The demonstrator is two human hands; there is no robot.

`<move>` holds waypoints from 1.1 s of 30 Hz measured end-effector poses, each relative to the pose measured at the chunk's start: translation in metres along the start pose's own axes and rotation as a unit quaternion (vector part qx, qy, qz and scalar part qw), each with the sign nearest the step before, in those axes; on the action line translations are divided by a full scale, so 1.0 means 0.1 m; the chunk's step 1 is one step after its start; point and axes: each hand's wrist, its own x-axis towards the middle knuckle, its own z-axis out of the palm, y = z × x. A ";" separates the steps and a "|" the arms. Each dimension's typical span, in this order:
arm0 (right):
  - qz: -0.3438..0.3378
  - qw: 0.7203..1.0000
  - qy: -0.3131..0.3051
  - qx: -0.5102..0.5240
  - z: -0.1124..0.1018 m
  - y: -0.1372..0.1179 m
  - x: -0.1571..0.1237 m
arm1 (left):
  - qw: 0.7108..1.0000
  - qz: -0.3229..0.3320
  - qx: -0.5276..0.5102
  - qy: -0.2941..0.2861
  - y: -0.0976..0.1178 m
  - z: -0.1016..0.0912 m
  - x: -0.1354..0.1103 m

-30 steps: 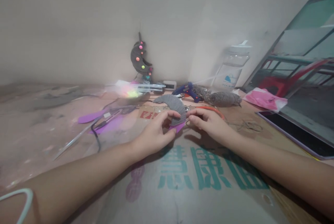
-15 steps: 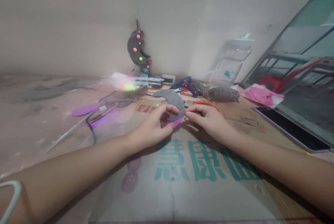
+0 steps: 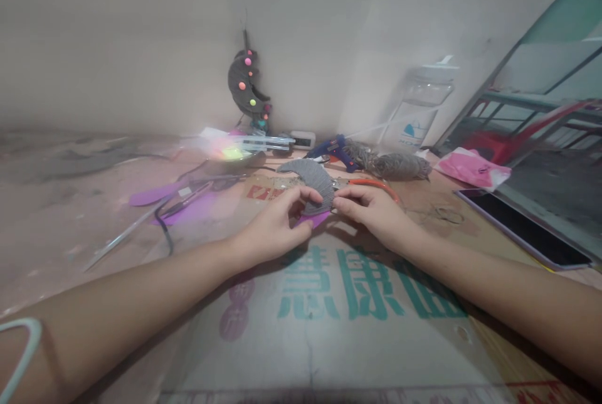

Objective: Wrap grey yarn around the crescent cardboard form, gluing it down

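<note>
A crescent moon shape (image 3: 316,179) wrapped in grey yarn is held above the cardboard, its uncovered purple end (image 3: 316,220) showing at the bottom. My left hand (image 3: 286,222) grips its lower part, with the thumb below and the index finger curled over the front. At the crescent's right edge, the fingertips of my right hand (image 3: 371,209) are pinched together. Whatever lies between them is too small to make out. Just behind my right hand are orange-handled pliers (image 3: 376,184), partly hidden.
Cardboard (image 3: 263,360) covers the tabletop. Behind are a blue glue gun (image 3: 339,152), grey yarn (image 3: 402,167), clear sticks (image 3: 268,142) and a bottle (image 3: 421,106). A decorated grey crescent (image 3: 242,84) leans on the wall. Purple pieces (image 3: 153,194) lie left; a phone (image 3: 522,228) lies right.
My right fingertips have shifted very slightly down against the crescent's edge. My left hand keeps its hold, and the camera view has tilted a little.
</note>
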 end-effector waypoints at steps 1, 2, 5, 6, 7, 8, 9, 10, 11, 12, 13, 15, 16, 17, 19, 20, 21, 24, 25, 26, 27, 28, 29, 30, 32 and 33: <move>0.008 1.000 0.000 0.005 0.00 0.01 0.00 | 1.000 0.002 -0.003 -0.005 0.00 0.00 0.00; 0.014 1.000 0.000 0.011 0.00 0.02 0.01 | 1.000 0.003 -0.008 -0.009 0.00 0.00 0.00; 0.019 1.000 0.001 0.024 0.00 0.05 0.01 | 1.000 -0.007 -0.024 -0.015 0.01 0.00 -0.01; 0.020 0.999 0.001 0.026 0.00 0.05 0.01 | 0.999 -0.013 -0.028 -0.015 0.02 0.00 -0.01; 0.021 0.999 0.001 0.025 0.00 0.05 0.01 | 0.999 -0.021 -0.031 -0.014 0.03 0.00 -0.01; 0.020 1.000 0.000 0.023 0.00 0.05 0.01 | 0.999 -0.028 -0.032 -0.014 0.04 0.00 -0.01; 0.016 1.000 -0.002 0.020 0.00 0.05 0.02 | 0.999 -0.033 -0.030 -0.014 0.04 -0.01 -0.01; 0.011 1.000 -0.003 0.016 0.00 0.05 0.02 | 0.999 -0.035 -0.025 -0.013 0.05 -0.01 -0.01; 0.007 1.000 -0.004 0.011 0.00 0.05 0.02 | 0.999 -0.033 -0.017 -0.008 0.04 -0.01 -0.01; 0.004 1.000 -0.004 0.005 0.00 0.05 0.03 | 1.000 -0.028 -0.008 -0.001 0.04 -0.01 -0.01; 0.003 1.000 -0.004 0.000 0.00 0.05 0.03 | 1.000 -0.021 0.001 0.007 0.03 -0.02 0.00; 0.008 1.000 -0.003 -0.011 0.01 0.04 0.03 | 1.000 -0.014 0.012 0.019 0.01 -0.01 0.01; 0.012 1.000 0.000 -0.014 0.02 0.03 0.03 | 1.000 -0.013 0.012 0.020 0.00 -0.01 0.01; 0.014 1.000 0.002 -0.018 0.02 0.02 0.03 | 1.000 -0.014 0.012 0.021 -0.01 -0.01 0.01; 0.016 1.000 0.003 -0.025 0.03 0.01 0.02 | 1.000 -0.017 0.011 0.024 -0.03 -0.01 0.01; 0.015 1.000 0.001 -0.027 0.03 0.00 0.02 | 0.999 -0.017 0.010 0.026 -0.04 -0.01 0.01; 0.014 1.000 -0.002 -0.028 0.03 0.00 0.02 | 0.999 -0.015 0.007 0.027 -0.04 -0.01 0.02; 0.004 0.999 -0.006 -0.032 0.03 0.01 0.02 | 1.000 -0.005 -0.005 0.027 -0.05 -0.02 0.02; 0.000 0.999 -0.003 -0.036 0.03 0.01 0.03 | 1.000 0.000 -0.008 0.026 -0.06 -0.02 0.03; -0.004 0.999 0.000 -0.041 0.02 0.02 0.03 | 1.000 0.002 -0.009 0.025 -0.06 -0.02 0.03; -0.007 0.999 0.001 -0.046 0.02 0.02 0.03 | 1.000 0.001 -0.009 0.026 -0.06 -0.02 0.03; -0.010 0.999 0.000 -0.048 0.02 0.03 0.03 | 1.000 -0.002 -0.007 0.026 -0.05 -0.02 0.04; -0.010 0.999 -0.002 -0.048 0.02 0.03 0.03 | 1.000 -0.007 -0.005 0.027 -0.05 -0.02 0.04; -0.009 0.999 -0.005 -0.047 0.02 0.02 0.03 | 1.000 -0.012 -0.002 0.028 -0.05 -0.01 0.04; -0.004 0.999 -0.009 -0.041 0.02 0.01 0.02 | 0.999 -0.019 0.005 0.029 -0.05 -0.01 0.03; -0.005 0.999 -0.009 -0.036 0.02 0.01 0.02 | 0.999 -0.019 0.008 0.030 -0.05 -0.01 0.03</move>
